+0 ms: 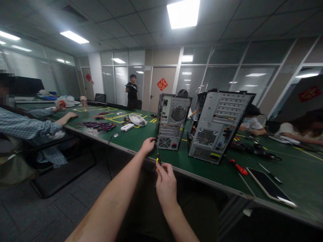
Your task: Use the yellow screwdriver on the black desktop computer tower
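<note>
The smaller computer case [174, 132] stands upright on the green table, its rear panel with fan grilles facing me. My left hand [148, 146] grips its lower left edge, fingers partly hidden along the side. In my right hand [166, 179] is a black and yellow screwdriver [157, 159], pinched by the handle below the table edge. Its thin shaft points up at the lower left corner of the rear panel; whether the tip sits on a screw is too small to tell. A larger computer case [217, 127] stands just to the right, slightly tilted in view.
On the right lie a red screwdriver [239, 167], a phone [271, 186], a tweezer-like metal tool [270, 173] and black cables [252, 150]. Leftward are a wire bundle [97, 127], a white device [127, 127] and a white basket [137, 119]. Several people are around the table.
</note>
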The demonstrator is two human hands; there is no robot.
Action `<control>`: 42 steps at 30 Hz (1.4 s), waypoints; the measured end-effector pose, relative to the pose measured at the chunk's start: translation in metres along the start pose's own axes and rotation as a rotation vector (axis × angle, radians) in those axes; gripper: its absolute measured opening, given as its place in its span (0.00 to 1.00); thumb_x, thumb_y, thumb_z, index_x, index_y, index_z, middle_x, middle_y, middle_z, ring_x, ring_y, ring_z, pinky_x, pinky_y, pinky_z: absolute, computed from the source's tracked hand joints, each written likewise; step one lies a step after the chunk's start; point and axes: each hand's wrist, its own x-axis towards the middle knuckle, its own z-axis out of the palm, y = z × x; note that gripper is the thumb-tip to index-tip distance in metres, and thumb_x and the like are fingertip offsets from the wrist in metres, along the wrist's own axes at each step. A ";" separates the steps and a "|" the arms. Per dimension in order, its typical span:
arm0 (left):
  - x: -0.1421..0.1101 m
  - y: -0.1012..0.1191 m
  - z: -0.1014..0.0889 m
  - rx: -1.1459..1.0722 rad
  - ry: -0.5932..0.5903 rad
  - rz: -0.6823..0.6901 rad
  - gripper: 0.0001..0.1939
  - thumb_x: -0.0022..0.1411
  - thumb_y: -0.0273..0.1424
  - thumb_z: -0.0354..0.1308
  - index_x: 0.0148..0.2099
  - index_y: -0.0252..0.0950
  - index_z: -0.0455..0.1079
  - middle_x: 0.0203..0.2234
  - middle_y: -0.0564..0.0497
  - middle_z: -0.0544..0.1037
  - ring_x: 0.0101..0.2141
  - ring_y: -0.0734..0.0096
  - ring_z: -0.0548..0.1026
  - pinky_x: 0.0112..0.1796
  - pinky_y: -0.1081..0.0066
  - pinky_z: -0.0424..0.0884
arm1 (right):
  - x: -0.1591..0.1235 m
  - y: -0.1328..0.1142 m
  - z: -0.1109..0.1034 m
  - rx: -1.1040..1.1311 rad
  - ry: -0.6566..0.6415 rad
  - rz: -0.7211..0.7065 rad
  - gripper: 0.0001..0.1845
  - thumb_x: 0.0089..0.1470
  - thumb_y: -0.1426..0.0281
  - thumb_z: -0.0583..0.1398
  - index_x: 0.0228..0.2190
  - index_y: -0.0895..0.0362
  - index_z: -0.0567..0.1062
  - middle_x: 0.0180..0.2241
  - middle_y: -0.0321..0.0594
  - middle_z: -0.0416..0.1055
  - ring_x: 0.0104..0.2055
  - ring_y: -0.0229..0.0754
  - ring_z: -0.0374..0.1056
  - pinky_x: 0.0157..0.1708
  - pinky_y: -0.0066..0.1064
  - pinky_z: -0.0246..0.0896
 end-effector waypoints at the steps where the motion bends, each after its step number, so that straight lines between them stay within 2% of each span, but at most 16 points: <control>1: 0.000 0.001 0.000 -0.003 -0.001 -0.001 0.18 0.62 0.26 0.52 0.52 0.35 0.76 0.44 0.46 0.82 0.44 0.66 0.78 0.50 0.71 0.69 | 0.000 0.000 0.000 -0.002 0.000 -0.012 0.21 0.62 0.78 0.50 0.47 0.56 0.79 0.41 0.47 0.69 0.42 0.44 0.68 0.44 0.35 0.67; 7: -0.002 0.003 -0.001 0.004 -0.001 -0.006 0.18 0.62 0.26 0.52 0.52 0.35 0.76 0.43 0.47 0.82 0.45 0.66 0.78 0.49 0.71 0.69 | 0.001 -0.001 -0.003 0.008 -0.030 -0.067 0.25 0.58 0.83 0.50 0.47 0.53 0.79 0.45 0.47 0.69 0.48 0.47 0.65 0.49 0.41 0.66; 11: -0.002 0.004 -0.001 0.001 0.003 -0.015 0.18 0.62 0.26 0.52 0.52 0.35 0.76 0.44 0.46 0.81 0.45 0.66 0.77 0.50 0.70 0.69 | -0.001 -0.001 -0.002 0.025 -0.029 -0.037 0.22 0.60 0.81 0.50 0.47 0.55 0.77 0.45 0.47 0.69 0.48 0.46 0.65 0.50 0.40 0.65; 14: -0.002 0.003 -0.001 -0.009 0.000 -0.013 0.18 0.62 0.26 0.52 0.52 0.34 0.76 0.45 0.45 0.81 0.45 0.66 0.77 0.51 0.70 0.68 | -0.001 -0.001 -0.001 0.030 -0.033 0.032 0.15 0.61 0.76 0.54 0.45 0.56 0.76 0.42 0.45 0.69 0.44 0.44 0.67 0.48 0.37 0.65; 18: 0.001 0.000 0.000 0.005 -0.003 -0.004 0.18 0.63 0.27 0.53 0.53 0.35 0.75 0.45 0.46 0.81 0.45 0.66 0.77 0.51 0.70 0.68 | 0.000 0.000 -0.001 0.015 -0.021 0.077 0.06 0.62 0.71 0.56 0.37 0.55 0.74 0.37 0.42 0.71 0.39 0.43 0.69 0.41 0.33 0.65; 22: 0.001 -0.001 0.000 0.010 -0.002 -0.011 0.18 0.63 0.27 0.53 0.53 0.35 0.75 0.45 0.46 0.81 0.45 0.67 0.78 0.50 0.71 0.69 | 0.001 0.001 -0.002 0.016 -0.024 0.133 0.08 0.63 0.66 0.56 0.33 0.55 0.72 0.31 0.40 0.71 0.32 0.40 0.69 0.32 0.29 0.62; 29: -0.002 0.003 -0.002 0.002 -0.003 -0.016 0.18 0.63 0.27 0.53 0.52 0.35 0.76 0.43 0.46 0.82 0.44 0.66 0.78 0.50 0.71 0.69 | 0.000 0.002 -0.001 0.026 -0.057 0.204 0.12 0.65 0.63 0.55 0.31 0.55 0.70 0.27 0.37 0.73 0.27 0.39 0.70 0.28 0.26 0.59; 36: -0.001 0.000 -0.001 -0.004 0.000 -0.006 0.18 0.63 0.27 0.53 0.53 0.35 0.75 0.43 0.46 0.82 0.45 0.66 0.78 0.51 0.70 0.68 | -0.002 0.002 -0.001 -0.010 -0.084 0.121 0.08 0.64 0.68 0.55 0.34 0.55 0.73 0.33 0.40 0.72 0.33 0.41 0.69 0.33 0.29 0.61; 42: -0.002 0.003 -0.002 -0.006 0.000 -0.014 0.18 0.62 0.27 0.52 0.53 0.34 0.76 0.42 0.46 0.82 0.44 0.65 0.78 0.51 0.70 0.68 | -0.003 0.003 0.000 -0.001 -0.024 0.072 0.13 0.64 0.70 0.54 0.42 0.57 0.77 0.37 0.43 0.70 0.37 0.42 0.69 0.40 0.32 0.65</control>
